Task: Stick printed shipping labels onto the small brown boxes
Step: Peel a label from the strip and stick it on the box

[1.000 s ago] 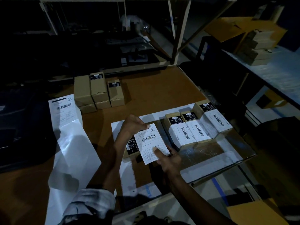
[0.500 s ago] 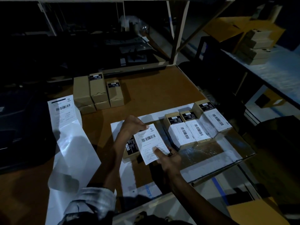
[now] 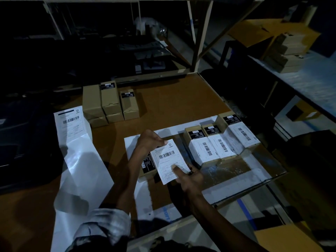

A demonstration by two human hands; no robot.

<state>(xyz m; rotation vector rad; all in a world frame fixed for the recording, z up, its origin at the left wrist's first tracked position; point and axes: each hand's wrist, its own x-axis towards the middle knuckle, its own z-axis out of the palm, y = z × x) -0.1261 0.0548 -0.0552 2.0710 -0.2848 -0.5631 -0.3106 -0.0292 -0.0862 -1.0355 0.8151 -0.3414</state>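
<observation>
While the label is held over the box, the entries run from left to right.
Label strip [image 3: 72, 142]: white backing sheet lying on the table's left side, one printed label at its far end.
Unlabelled boxes [image 3: 109, 102]: a brown cluster at the back, well apart from the hands.
Left hand [image 3: 150, 140]: pinches the far corner of the shipping label [image 3: 170, 161].
Box in hand [image 3: 147, 165]: under the label, mostly covered; only its left side with a black sticker shows.
Right hand [image 3: 189, 179]: thumb presses the label's near end; the other fingers curl beneath, hidden.
Advice: square the edges to the box, then smooth outward from the thumb to avoid creases.
Labelled boxes [image 3: 221, 142]: three in a row, just right.
</observation>
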